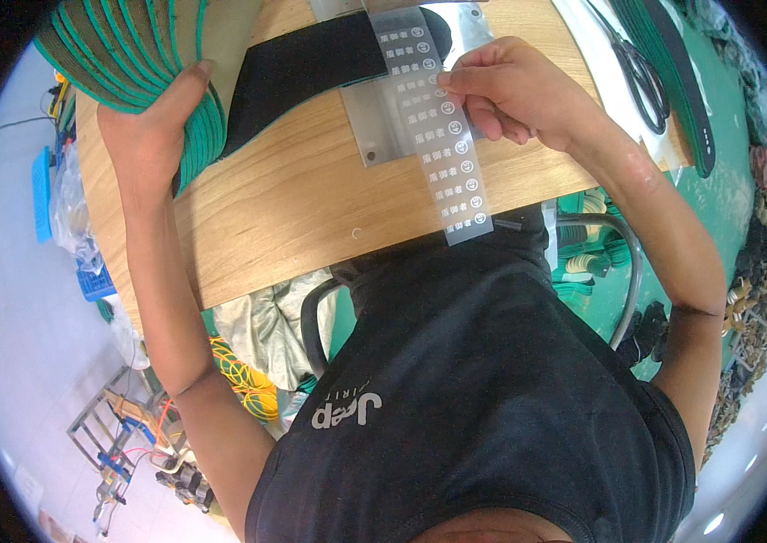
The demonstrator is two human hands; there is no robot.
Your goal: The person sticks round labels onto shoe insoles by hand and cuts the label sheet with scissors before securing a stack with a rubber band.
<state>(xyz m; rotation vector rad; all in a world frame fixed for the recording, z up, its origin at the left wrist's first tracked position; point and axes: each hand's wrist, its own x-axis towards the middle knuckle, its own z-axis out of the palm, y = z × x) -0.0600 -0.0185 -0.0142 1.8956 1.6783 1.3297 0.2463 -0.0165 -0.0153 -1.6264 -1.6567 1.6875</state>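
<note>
My left hand (150,127) grips a stack of shoe insoles (134,50) with green edges at the table's far left, thumb over the stack's side. My right hand (505,90) pinches the edge of a long clear strip of small printed labels (438,136) that runs down the middle of the wooden table (293,208). The strip lies over a metal plate (374,127) and over a black insole (311,63) lying flat between the two hands.
Black scissors (641,72) and dark green-edged insoles (673,63) lie at the table's far right on a white sheet. Below the table edge are a chair frame (623,262), yellow cord (243,380), a blue crate (94,281) and bundles of material along the right.
</note>
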